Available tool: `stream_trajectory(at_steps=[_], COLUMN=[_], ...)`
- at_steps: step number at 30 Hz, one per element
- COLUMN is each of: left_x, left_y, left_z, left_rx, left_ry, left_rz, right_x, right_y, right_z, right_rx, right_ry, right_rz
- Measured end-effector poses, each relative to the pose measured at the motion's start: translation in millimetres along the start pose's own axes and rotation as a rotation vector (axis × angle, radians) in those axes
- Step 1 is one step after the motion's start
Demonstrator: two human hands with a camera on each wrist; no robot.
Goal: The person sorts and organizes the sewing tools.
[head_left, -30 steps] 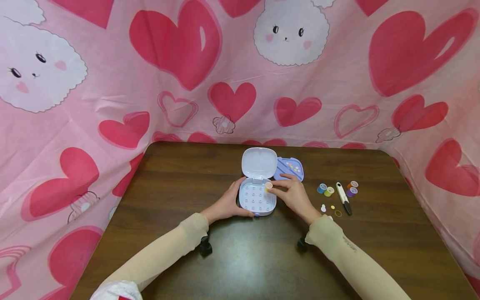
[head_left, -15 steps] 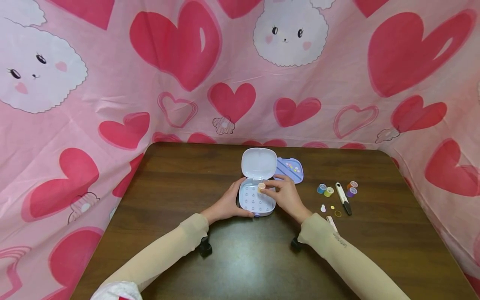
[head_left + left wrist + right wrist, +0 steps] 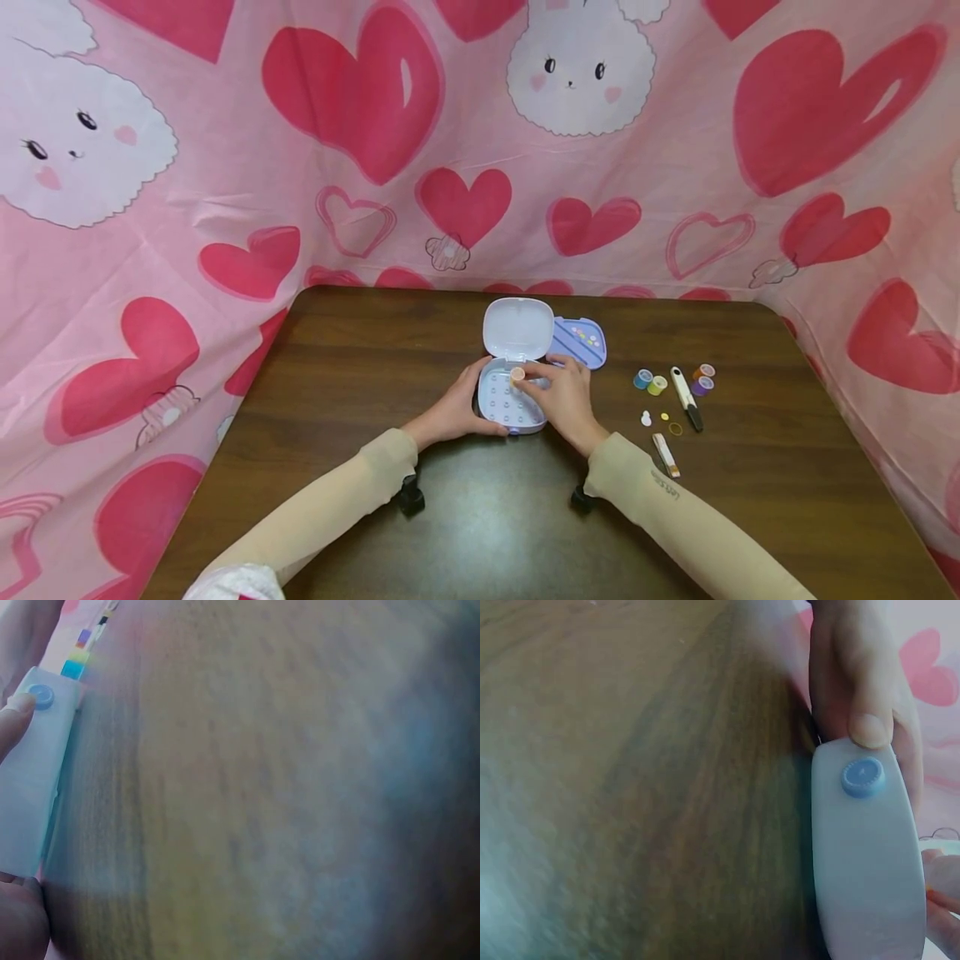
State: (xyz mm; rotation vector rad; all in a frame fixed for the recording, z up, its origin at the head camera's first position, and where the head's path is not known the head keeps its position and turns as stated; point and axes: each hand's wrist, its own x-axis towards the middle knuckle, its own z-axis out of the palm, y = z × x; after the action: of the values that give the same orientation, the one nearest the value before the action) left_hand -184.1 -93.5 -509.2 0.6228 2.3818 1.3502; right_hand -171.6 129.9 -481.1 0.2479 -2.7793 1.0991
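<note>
A pale lilac sewing box [image 3: 491, 410] stands with its lid [image 3: 518, 327] raised, and rows of small pegs rise from its floor. My left hand [image 3: 453, 408] grips the box's left side, thumb at the front. The thumb [image 3: 870, 727] lies near the round blue latch [image 3: 862, 778] in the right wrist view. Over the box's back part, my right hand [image 3: 564, 398] pinches a small yellowish thread spool [image 3: 517, 375] between thumb and finger. Whether the spool touches a peg cannot be told. In the left wrist view the box's front wall [image 3: 34, 780] shows at the left edge.
A lilac divided tray [image 3: 583, 343] with small bits lies behind the right hand. At right are a blue spool [image 3: 642, 379], a yellow-green spool [image 3: 657, 385], an orange spool [image 3: 705, 372], a purple spool [image 3: 702, 385], a white-and-black tool [image 3: 686, 398] and a white strip-like item [image 3: 666, 455].
My right hand has carried the spool leftward, from the box's back right corner toward its back middle. The white strip-like item has come out from behind the right forearm. The left hand stays put.
</note>
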Motion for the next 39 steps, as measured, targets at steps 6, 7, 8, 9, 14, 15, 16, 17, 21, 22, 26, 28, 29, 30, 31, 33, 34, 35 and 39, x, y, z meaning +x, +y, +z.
stream_trajectory(at_steps=[6,7,8,9,14,15,16,17,21,22,26,28,29,30,31,33,34,35,39], left_x=[0.1,0.0,-0.1,-0.2,-0.6,-0.5,-0.5,-0.4,-0.2,-0.2,-0.2,-0.1,0.0,-0.1,0.0,0.3,0.3,0.3,0.2], left_y=[-1.3,-1.3,-1.1,-0.9,-0.5,-0.6,-0.7,-0.6,-0.5,-0.5,-0.4,-0.3,-0.1,-0.1,-0.4,-0.9,-1.1,-1.2,-0.7], left_z=[1.1,1.2,1.3,1.4,0.8,0.9,1.0,1.1,1.7,1.8,2.0,2.0,2.0,1.9,1.9,1.9,1.9,1.9,1.6], left_rx=[-0.001,-0.004,-0.005,-0.006,0.001,0.003,0.005,0.005,0.012,0.014,0.013,0.012,0.012,0.012,0.011,0.012,0.014,0.014,0.011], left_ry=[0.005,0.005,0.006,0.005,0.004,0.004,0.004,0.004,0.007,0.008,0.014,0.015,0.015,0.014,0.014,0.013,0.014,0.013,0.011], left_rz=[0.001,0.004,0.007,0.009,0.002,0.0,-0.001,0.0,0.006,0.007,0.011,0.013,0.013,0.013,0.014,0.013,0.013,0.013,0.011], right_x=[-5.0,-4.8,-4.6,-4.2,0.4,1.3,2.2,3.1,5.9,6.5,7.5,7.6,7.7,7.8,7.9,8.3,8.6,9.0,11.3], right_y=[-2.5,-2.6,-2.8,-3.0,-4.4,-4.3,-4.2,-4.0,-3.2,-3.1,-3.2,-3.1,-3.2,-3.0,-3.1,-2.8,-2.6,-2.4,-2.1], right_z=[0.6,1.0,1.4,1.7,4.5,5.2,5.8,6.3,7.8,8.1,8.5,8.9,9.0,9.4,9.6,10.2,10.6,11.0,12.6], right_rx=[0.008,0.003,-0.003,-0.008,-0.029,-0.036,-0.039,-0.04,-0.042,-0.039,-0.051,-0.067,-0.074,-0.079,-0.083,-0.084,-0.083,-0.081,-0.076], right_ry=[0.016,0.02,0.026,0.029,0.039,0.041,0.043,0.044,0.033,0.028,0.004,-0.003,-0.007,-0.008,-0.011,-0.013,-0.012,-0.012,0.001], right_rz=[-0.02,-0.034,-0.049,-0.06,-0.127,-0.138,-0.149,-0.159,-0.203,-0.215,-0.251,-0.259,-0.259,-0.26,-0.257,-0.252,-0.251,-0.25,-0.259])
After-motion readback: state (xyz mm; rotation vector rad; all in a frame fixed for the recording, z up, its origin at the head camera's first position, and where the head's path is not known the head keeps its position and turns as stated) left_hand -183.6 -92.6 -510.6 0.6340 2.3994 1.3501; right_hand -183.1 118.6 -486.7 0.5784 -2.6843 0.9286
